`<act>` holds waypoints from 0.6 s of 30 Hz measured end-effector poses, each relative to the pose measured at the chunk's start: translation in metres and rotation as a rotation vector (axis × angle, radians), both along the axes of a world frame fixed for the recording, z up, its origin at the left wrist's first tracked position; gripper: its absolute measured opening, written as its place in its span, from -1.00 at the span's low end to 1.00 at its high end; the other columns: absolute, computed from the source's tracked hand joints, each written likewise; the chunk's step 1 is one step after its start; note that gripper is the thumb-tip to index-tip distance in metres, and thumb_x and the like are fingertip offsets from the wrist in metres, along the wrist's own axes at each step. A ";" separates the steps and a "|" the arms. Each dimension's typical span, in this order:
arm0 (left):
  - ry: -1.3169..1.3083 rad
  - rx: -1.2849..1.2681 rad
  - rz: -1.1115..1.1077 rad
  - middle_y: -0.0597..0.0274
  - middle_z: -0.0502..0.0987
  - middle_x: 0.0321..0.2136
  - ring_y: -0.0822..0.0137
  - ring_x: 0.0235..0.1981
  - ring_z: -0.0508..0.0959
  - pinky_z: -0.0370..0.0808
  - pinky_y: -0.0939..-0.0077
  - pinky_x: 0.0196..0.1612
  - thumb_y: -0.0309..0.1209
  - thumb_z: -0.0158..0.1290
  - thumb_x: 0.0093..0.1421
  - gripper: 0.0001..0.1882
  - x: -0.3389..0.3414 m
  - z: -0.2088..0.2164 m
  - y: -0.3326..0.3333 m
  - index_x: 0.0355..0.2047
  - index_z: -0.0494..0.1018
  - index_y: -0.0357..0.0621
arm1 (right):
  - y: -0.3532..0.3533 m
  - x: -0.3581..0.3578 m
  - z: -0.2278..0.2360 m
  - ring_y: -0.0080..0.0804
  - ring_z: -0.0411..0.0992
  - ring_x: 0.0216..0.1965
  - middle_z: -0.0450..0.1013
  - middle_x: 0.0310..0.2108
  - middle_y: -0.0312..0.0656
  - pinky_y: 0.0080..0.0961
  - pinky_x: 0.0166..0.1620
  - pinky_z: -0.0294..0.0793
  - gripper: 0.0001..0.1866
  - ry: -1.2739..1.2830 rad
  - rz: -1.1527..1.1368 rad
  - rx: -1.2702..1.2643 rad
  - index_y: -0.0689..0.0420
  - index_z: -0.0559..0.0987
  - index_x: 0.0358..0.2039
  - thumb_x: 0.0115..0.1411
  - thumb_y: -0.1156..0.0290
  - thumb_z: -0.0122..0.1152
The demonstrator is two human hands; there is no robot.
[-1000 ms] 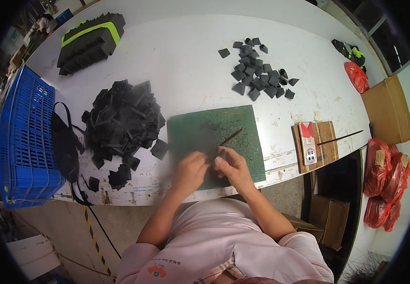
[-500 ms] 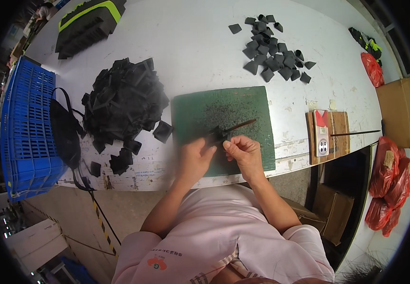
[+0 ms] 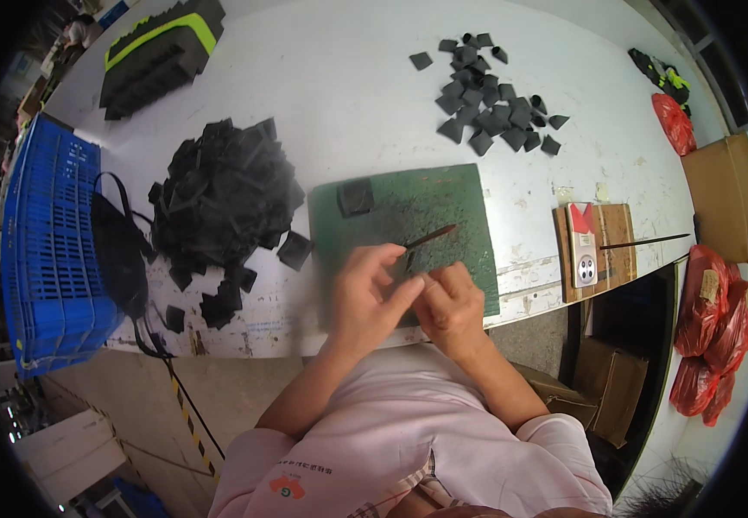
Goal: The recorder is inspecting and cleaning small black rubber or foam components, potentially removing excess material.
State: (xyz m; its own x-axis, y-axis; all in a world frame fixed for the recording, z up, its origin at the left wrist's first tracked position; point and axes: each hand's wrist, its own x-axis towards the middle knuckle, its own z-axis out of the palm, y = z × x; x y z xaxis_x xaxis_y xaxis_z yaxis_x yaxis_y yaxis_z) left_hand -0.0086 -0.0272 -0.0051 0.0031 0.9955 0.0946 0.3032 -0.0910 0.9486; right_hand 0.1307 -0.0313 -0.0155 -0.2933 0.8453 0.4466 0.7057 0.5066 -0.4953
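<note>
Both my hands are close together over the near part of the green cutting mat (image 3: pixel 469 194). My left hand (image 3: pixel 364 298) has its thumb and bent fingers apart, and its thumb tip meets my right fingertips. My right hand (image 3: pixel 453 311) is closed in a pinch; anything in it is hidden. Just beyond my left fingertips, a thin brown stick-like tool (image 3: pixel 432 236) slants over the mat; its near end is hard to make out. A square black piece (image 3: pixel 356 197) is at the mat's far left corner. Dark specks are scattered across the mat.
Left of the mat rises a big heap of black pieces (image 3: pixel 223 194), beside a black mask (image 3: pixel 119 250) and blue crate (image 3: pixel 59 250). Folded black pieces (image 3: pixel 486 95) lie far right. A wooden board (image 3: pixel 618 246) carries a red-and-white device (image 3: pixel 583 246). Red bags (image 3: pixel 700 298) hang right.
The black piece that was between my hands is no longer there, and one now shows at the mat's far left corner. My left thumb has come against my right fingers.
</note>
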 end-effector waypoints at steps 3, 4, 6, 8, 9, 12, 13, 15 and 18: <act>0.047 0.127 -0.144 0.21 0.43 -0.46 0.53 -0.61 0.37 0.32 0.74 -0.58 -0.55 0.12 -0.09 -0.71 -0.006 -0.005 0.000 -0.30 0.38 -0.24 | -0.001 0.004 0.001 -0.25 0.31 -0.48 0.31 -0.53 -0.19 -0.40 -0.51 0.35 -0.79 0.086 0.035 -0.078 0.17 0.47 -0.48 -0.25 0.57 0.17; 0.067 0.103 -0.196 0.21 0.43 -0.50 0.52 -0.62 0.38 0.32 0.72 -0.59 -0.55 0.08 -0.04 -0.78 -0.008 -0.010 0.000 -0.33 0.38 -0.26 | -0.002 0.004 0.001 -0.21 0.31 -0.46 0.31 -0.52 -0.17 -0.38 -0.48 0.35 -0.79 0.187 0.024 -0.149 0.18 0.47 -0.48 -0.24 0.58 0.17; 0.090 0.090 -0.253 0.20 0.43 -0.53 0.52 -0.63 0.38 0.32 0.71 -0.60 -0.56 0.04 0.00 -0.85 -0.007 -0.013 -0.004 -0.37 0.38 -0.27 | -0.004 0.008 -0.007 -0.26 0.33 -0.41 0.33 -0.47 -0.17 -0.44 -0.41 0.36 -0.82 0.284 0.018 -0.228 0.19 0.47 -0.46 -0.18 0.58 0.17; -0.534 -0.429 -0.081 0.19 0.42 -0.58 0.49 -0.64 0.39 0.31 0.68 -0.63 -0.51 -0.04 0.11 -0.94 -0.001 -0.013 -0.011 -0.43 0.36 -0.26 | -0.005 0.010 -0.015 -0.40 0.34 -0.34 0.35 -0.43 -0.22 -0.55 -0.36 0.35 -0.87 0.798 0.078 -0.525 0.20 0.48 -0.44 -0.08 0.55 0.17; -0.806 -0.517 -0.039 0.20 0.43 -0.57 0.47 -0.62 0.40 0.32 0.65 -0.62 -0.46 -0.09 0.16 -0.89 0.002 -0.013 -0.013 -0.46 0.35 -0.23 | -0.006 0.010 -0.016 -0.55 0.32 -0.32 0.39 -0.39 -0.27 -0.64 -0.31 0.32 -0.92 0.929 0.064 -0.590 0.21 0.50 -0.44 0.00 0.53 0.15; -1.005 -0.653 -0.124 0.23 0.43 -0.55 0.46 -0.60 0.40 0.33 0.63 -0.57 -0.44 -0.06 0.14 -0.89 -0.001 -0.025 -0.015 -0.43 0.36 -0.24 | -0.006 0.016 -0.005 -0.64 0.32 -0.34 0.40 -0.37 -0.29 -0.68 -0.28 0.32 -0.94 1.223 -0.018 -0.933 0.22 0.50 -0.43 0.03 0.54 0.12; -0.879 -0.594 -0.066 0.27 0.44 -0.53 0.47 -0.58 0.40 0.33 0.61 -0.53 -0.44 -0.06 0.14 -0.88 0.002 -0.026 -0.015 -0.37 0.38 -0.24 | -0.005 0.020 -0.005 -0.69 0.32 -0.38 0.41 -0.36 -0.31 -0.73 -0.27 0.32 -0.89 1.211 0.067 -0.897 0.22 0.48 -0.37 0.04 0.54 0.12; -0.841 -0.547 -0.114 0.28 0.45 -0.52 0.47 -0.57 0.41 0.33 0.62 -0.53 -0.44 -0.06 0.14 -0.87 0.000 -0.019 -0.010 -0.35 0.38 -0.24 | 0.000 0.020 0.003 -0.70 0.32 -0.39 0.41 -0.38 -0.33 -0.74 -0.29 0.32 -0.84 1.184 0.076 -0.890 0.22 0.46 -0.32 0.03 0.55 0.13; -0.839 -0.547 -0.245 0.28 0.47 -0.47 0.47 -0.53 0.44 0.37 0.62 -0.51 -0.44 -0.06 0.14 -0.85 -0.004 -0.011 0.001 -0.31 0.40 -0.25 | 0.009 0.024 0.007 -0.72 0.33 -0.41 0.42 -0.41 -0.36 -0.78 -0.33 0.31 -0.73 1.177 0.144 -0.922 0.21 0.41 -0.23 0.01 0.55 0.15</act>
State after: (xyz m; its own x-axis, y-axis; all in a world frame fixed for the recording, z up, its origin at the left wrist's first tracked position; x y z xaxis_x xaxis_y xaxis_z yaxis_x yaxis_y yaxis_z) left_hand -0.0126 -0.0259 -0.0164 0.3534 0.8838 -0.3065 -0.4441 0.4469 0.7766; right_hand 0.1548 -0.0222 -0.0083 -0.2576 0.9496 -0.1787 -0.3395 -0.2621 -0.9033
